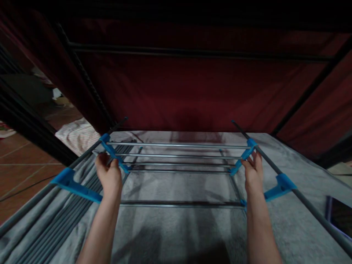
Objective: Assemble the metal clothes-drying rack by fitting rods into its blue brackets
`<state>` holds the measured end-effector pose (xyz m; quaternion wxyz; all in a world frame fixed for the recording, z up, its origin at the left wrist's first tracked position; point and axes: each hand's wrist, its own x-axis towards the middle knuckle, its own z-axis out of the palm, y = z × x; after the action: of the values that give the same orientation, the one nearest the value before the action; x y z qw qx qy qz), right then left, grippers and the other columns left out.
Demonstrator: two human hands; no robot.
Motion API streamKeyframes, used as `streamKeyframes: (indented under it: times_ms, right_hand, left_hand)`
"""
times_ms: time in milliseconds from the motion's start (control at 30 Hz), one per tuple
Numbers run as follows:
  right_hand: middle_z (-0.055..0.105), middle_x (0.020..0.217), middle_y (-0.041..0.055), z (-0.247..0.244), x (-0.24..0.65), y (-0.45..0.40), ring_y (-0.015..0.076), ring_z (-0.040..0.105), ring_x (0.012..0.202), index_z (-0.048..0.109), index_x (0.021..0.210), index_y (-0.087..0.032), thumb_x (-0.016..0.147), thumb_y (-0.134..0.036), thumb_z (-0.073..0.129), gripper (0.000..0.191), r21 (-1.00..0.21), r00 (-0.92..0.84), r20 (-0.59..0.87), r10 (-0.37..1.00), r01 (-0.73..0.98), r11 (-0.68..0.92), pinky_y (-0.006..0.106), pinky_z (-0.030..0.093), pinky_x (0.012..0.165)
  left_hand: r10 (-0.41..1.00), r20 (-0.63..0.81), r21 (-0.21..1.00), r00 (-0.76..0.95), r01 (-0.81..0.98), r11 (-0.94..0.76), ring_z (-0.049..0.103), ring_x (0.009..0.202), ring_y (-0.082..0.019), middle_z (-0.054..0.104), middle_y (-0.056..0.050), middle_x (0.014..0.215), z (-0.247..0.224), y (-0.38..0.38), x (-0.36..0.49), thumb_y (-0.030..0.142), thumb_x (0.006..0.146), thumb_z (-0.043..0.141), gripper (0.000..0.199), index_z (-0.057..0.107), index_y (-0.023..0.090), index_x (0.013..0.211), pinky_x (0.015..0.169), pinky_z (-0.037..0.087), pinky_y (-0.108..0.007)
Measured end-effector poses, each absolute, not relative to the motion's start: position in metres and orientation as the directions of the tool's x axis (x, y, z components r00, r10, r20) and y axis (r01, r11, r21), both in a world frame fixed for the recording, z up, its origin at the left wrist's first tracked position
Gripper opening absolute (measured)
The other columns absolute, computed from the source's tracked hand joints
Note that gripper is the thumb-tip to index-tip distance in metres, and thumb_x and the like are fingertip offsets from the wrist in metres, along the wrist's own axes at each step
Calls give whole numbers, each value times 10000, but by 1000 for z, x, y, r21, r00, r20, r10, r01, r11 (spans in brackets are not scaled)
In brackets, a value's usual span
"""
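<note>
A metal rack frame of grey tubes with blue plastic brackets lies in front of me. My left hand point(109, 174) is closed around the far left blue bracket point(110, 148), its fingers partly hidden behind it. On the other side, my right hand point(253, 172) grips the far right blue bracket point(250, 143) between thumb and fingers. Several thin crossbars point(178, 156) span between these two brackets. Nearer to me, one blue bracket point(78, 186) sits on the left long tube and another blue bracket point(282, 187) on the right one. A lower crossbar point(181, 204) runs between my forearms.
A bundle of loose grey tubes point(63, 223) lies on the grey cloth point(170, 234) at left. A dark phone-like device point(339, 216) lies at the right edge. Red fabric point(187, 91) with dark bars hangs behind. Tiled floor point(24, 161) shows at left, beside a striped cloth point(79, 135).
</note>
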<state>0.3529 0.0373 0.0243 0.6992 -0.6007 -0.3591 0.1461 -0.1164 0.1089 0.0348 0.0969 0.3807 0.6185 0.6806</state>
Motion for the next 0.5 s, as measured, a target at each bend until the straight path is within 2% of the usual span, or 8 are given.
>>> streamKeyframes:
  times_ms: [100, 200, 333, 500]
  right_hand:
    - [428, 1517, 59, 24, 354, 37, 276, 535, 1263, 289, 1529, -350, 703, -319, 642, 899, -938, 689, 346, 637, 229, 262, 477, 446, 1038]
    - [454, 1499, 48, 25, 354, 36, 269, 528, 1272, 302, 1524, -351, 715, -327, 666, 888, -934, 696, 350, 627, 213, 285, 469, 421, 1067]
    - [512, 1450, 26, 25, 353, 34, 272, 523, 1279, 400, 1480, -344, 712, -345, 702, 825, -945, 725, 308, 616, 156, 288, 458, 394, 1096]
    - [501, 1465, 25, 27, 351, 33, 276, 515, 1292, 418, 1471, -344, 705, -356, 720, 824, -950, 734, 289, 615, 142, 276, 461, 373, 1114]
  left_hand:
    - [554, 459, 881, -694, 276, -384, 536, 1254, -211, 590, -77, 1325, 45, 127, -128, 225, 818, 576, 404, 530, 177, 1217, 1109, 395, -377]
    - [529, 528, 828, -664, 265, -494, 600, 1160, -231, 669, -106, 1174, 55, 140, -130, 315, 836, 596, 290, 622, 136, 1063, 1084, 421, -384]
    - [495, 532, 807, -687, 236, -541, 614, 1136, -229, 698, -87, 1106, 54, 154, -135, 338, 808, 659, 258, 646, 146, 979, 1094, 415, -395]
    - [450, 501, 805, -739, 206, -557, 632, 1118, -218, 697, -94, 1139, 46, 161, -140, 324, 775, 694, 321, 655, 139, 1034, 1073, 436, -381]
